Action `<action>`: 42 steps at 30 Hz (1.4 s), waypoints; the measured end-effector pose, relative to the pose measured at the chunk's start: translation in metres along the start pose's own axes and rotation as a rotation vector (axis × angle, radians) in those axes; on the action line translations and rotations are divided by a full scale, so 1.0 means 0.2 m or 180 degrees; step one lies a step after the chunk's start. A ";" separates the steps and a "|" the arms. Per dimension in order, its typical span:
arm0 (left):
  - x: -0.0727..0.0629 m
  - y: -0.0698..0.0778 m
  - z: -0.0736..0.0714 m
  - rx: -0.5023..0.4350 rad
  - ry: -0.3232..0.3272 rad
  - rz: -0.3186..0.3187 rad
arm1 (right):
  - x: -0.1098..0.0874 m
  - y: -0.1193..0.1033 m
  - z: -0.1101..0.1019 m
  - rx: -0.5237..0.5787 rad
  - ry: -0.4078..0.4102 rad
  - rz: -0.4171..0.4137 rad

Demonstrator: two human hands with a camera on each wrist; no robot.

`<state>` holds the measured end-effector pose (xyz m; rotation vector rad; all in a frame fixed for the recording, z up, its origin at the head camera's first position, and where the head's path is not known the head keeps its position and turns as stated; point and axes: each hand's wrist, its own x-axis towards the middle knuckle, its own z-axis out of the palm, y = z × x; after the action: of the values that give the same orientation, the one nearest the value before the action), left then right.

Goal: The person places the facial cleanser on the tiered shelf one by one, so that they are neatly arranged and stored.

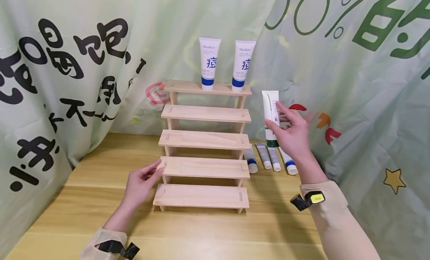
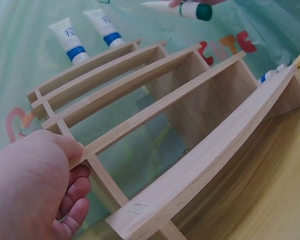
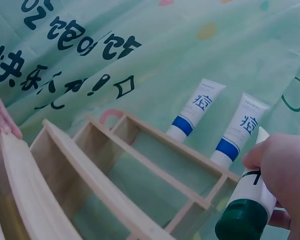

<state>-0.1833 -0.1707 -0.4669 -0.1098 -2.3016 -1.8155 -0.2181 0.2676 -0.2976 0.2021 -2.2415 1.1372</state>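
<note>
A stepped wooden rack (image 1: 205,139) with several shelves stands on the table. My left hand (image 1: 141,182) pinches the left end of its second shelf from the bottom, thumb on top, as the left wrist view also shows. To the right of the rack, my right hand (image 1: 292,131) holds up a white squeeze tube with a green cap (image 1: 271,118), upright with its cap down. Two white tubes with blue caps stand on the top shelf: a left tube (image 1: 209,64) and a right tube (image 1: 243,66). The lower shelves bear no tubes.
Several more tubes lie on the wooden table (image 1: 188,234) behind my right hand, among them a grey tube (image 1: 263,155) and a blue-banded tube (image 1: 288,161). A printed green curtain (image 1: 151,36) hangs close behind and on both sides.
</note>
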 end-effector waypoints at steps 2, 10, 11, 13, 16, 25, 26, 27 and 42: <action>-0.01 0.00 0.00 0.0008 -0.0001 0.0001 | 0.03 -0.02 0.02 0.0053 0.0017 0.0033; -0.01 0.00 0.00 0.0005 0.0005 -0.0026 | 0.14 -0.08 0.12 0.0214 0.0170 0.0088; -0.01 0.00 0.00 0.0004 0.0010 -0.0028 | 0.16 -0.08 0.13 0.0256 0.0218 0.0049; -0.01 0.00 0.00 -0.0003 0.0027 -0.0027 | 0.19 -0.10 0.17 0.0322 0.0289 0.0007; -0.01 0.00 0.00 -0.0007 0.0045 0.0003 | 0.22 -0.12 0.22 0.0440 0.0383 -0.0092; -0.01 0.00 0.01 -0.0044 0.0042 0.0033 | 0.28 -0.14 0.39 0.0624 0.0784 -0.0567; -0.01 0.00 0.01 -0.0046 0.0038 0.0032 | 0.28 -0.14 0.41 0.0644 0.0833 -0.0632; 0.00 0.00 0.01 -0.0054 0.0038 0.0029 | 0.29 -0.14 0.43 0.0666 0.0885 -0.0699; 0.00 -0.01 0.00 -0.0145 0.0047 0.0044 | 0.34 -0.12 0.67 0.0741 0.1283 -0.1131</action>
<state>-0.1829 -0.1708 -0.4682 -0.1183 -2.2445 -1.8563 -0.3241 0.1585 -0.3016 0.4090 -1.6431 1.1236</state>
